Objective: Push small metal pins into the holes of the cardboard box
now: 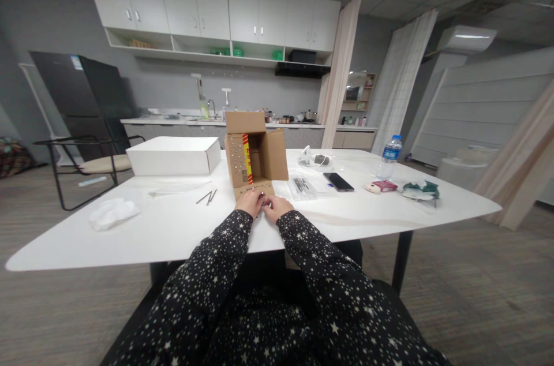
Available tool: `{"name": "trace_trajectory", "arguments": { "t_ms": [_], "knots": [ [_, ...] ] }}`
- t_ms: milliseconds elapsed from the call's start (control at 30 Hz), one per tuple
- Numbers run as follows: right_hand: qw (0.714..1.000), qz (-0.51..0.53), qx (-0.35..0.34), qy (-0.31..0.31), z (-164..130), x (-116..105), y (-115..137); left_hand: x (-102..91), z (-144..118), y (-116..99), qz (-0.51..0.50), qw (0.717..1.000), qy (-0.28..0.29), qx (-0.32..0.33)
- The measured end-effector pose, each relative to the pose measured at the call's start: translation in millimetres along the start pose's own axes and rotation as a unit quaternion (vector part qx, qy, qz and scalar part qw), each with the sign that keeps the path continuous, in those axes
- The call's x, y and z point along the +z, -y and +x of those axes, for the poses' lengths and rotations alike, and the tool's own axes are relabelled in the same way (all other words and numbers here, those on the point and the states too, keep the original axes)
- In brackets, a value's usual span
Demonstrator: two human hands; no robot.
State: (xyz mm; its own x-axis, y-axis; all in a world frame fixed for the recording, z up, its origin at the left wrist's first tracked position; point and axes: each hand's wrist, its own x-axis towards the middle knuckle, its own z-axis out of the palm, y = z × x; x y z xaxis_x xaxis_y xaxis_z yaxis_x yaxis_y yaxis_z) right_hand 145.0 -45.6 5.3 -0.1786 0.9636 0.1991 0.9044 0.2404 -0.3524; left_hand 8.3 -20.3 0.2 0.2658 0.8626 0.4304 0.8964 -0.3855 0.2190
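We cannot make out what our left hand (251,202) and right hand (277,207) pinch between them; the fingertips hide it. The lower flap of the cardboard box (255,158) is partly covered by our hands. The small tools (208,197) on the desk (173,227) are too small to identify, as are the items in the clear bag (307,187).

White box (173,156), phone (338,181), water bottle (390,156), crumpled cloth (113,212) on table (173,227).
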Motion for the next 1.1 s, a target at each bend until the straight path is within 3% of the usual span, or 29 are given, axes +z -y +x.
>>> {"name": "trace_trajectory", "arguments": {
  "t_ms": [467, 1100],
  "knots": [
    [1.000, 0.002, -0.003, 0.009, 0, -1, -2, -17.6, -3, -16, 0.003, 1.000, 0.011, -0.021],
    [1.000, 0.000, -0.015, 0.003, 2, 3, -5, -11.6, 0, -13, 0.038, 0.999, -0.005, -0.008]
  ]
}}
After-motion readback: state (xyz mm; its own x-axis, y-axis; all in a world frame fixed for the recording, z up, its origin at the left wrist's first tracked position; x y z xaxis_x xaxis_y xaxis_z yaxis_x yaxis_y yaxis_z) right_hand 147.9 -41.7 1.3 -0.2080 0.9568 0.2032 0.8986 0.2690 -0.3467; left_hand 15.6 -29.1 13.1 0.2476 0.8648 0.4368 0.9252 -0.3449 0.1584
